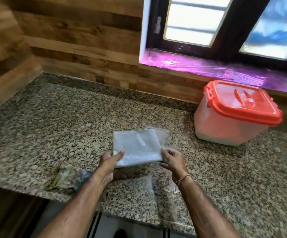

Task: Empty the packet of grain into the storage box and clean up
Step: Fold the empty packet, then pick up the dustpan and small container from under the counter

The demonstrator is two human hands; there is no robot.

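- The packet [137,148], flat and judged emptied, is held over the surface [53,117], pinched at its edges by the left hand [111,162] and the right hand [172,162].
- The storage box [232,124] is seen well apart, with its lid [242,100] on.
- A wrapper [67,179] is noted nearby; clean-up is judged outstanding.

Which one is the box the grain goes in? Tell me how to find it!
Find the window at the top right. Just below its purple sill, on the speckled counter, stands the box. Unlike the flat packet nearby, it is tall and see-through, with a bright orange-red lid shut on top.
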